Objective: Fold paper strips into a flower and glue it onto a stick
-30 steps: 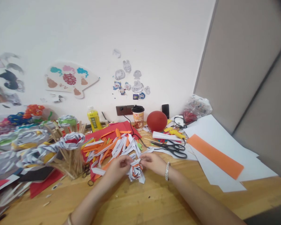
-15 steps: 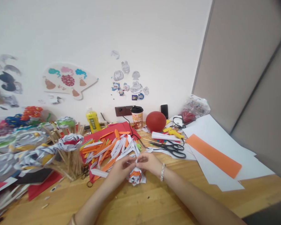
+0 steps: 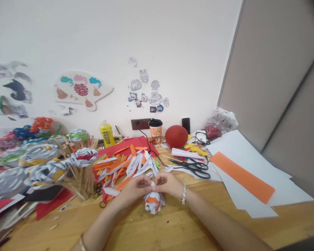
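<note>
A small white and orange folded-paper piece (image 3: 153, 203) is held just over the wooden table, near the middle of the view. My left hand (image 3: 136, 187) pinches its upper white part from the left. From the right, my right hand (image 3: 167, 184) pinches the same part, fingertips close to those of the left. Behind my hands lies a pile of white and orange folded paper strips (image 3: 132, 162) on red paper (image 3: 140, 142). Black scissors (image 3: 196, 168) lie to the right of the pile.
Wooden sticks and paper flowers (image 3: 85, 157) crowd the left. A yellow bottle (image 3: 107, 134), a cup (image 3: 156, 134), a red balloon (image 3: 176, 136) and a yellow glue gun (image 3: 199, 150) stand or lie at the back. White sheets with an orange strip (image 3: 243, 176) lie right.
The paper piece has tilted, showing more orange on its front, and sits slightly lower in view. Both hands still pinch it. The whole view has shifted a little.
</note>
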`<state>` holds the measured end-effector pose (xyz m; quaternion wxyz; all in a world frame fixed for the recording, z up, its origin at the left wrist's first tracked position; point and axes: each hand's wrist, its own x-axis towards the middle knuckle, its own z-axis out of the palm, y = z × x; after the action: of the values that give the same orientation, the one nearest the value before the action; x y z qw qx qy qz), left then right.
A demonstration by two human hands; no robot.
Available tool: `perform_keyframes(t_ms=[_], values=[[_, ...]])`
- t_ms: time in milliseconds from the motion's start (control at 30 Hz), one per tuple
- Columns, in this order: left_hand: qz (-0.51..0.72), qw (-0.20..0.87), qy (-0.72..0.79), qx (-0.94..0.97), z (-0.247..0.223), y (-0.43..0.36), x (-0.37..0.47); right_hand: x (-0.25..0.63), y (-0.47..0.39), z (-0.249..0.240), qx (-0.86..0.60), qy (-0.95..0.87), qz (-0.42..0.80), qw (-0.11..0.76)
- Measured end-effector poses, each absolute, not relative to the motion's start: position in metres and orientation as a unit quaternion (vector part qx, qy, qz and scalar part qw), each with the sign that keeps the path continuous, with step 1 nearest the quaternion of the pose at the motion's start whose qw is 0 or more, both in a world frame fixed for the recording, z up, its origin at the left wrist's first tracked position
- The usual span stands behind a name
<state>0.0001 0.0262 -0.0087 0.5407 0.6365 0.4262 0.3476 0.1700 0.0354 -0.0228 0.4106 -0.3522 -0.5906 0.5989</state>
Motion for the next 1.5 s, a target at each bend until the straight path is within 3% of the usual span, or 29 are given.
perform_keyframes(t_ms=[333, 600, 900, 1133, 1300, 1500], values=[[0.279, 0.546, 0.430, 0.663, -0.011, 0.029, -0.003, 0.171, 0.034, -0.020, -0.358, -0.585, 0.620, 0.381], [0.264, 0.456, 0.452, 0.720, -0.006, 0.018, 0.005, 0.185, 0.039, -0.018, -0.323, -0.653, 0.636, 0.255], [0.231, 0.535, 0.428, 0.691, -0.006, 0.021, 0.001, 0.181, 0.037, -0.020, -0.344, -0.607, 0.662, 0.274], [0.234, 0.449, 0.467, 0.724, -0.013, 0.022, 0.001, 0.179, 0.037, -0.024, -0.360, -0.588, 0.672, 0.268], [0.227, 0.372, 0.502, 0.747, -0.009, 0.018, 0.004, 0.173, 0.036, -0.025, -0.403, -0.615, 0.611, 0.294], [0.232, 0.354, 0.495, 0.759, -0.005, 0.015, 0.006, 0.177, 0.041, -0.029, -0.382, -0.660, 0.579, 0.288]])
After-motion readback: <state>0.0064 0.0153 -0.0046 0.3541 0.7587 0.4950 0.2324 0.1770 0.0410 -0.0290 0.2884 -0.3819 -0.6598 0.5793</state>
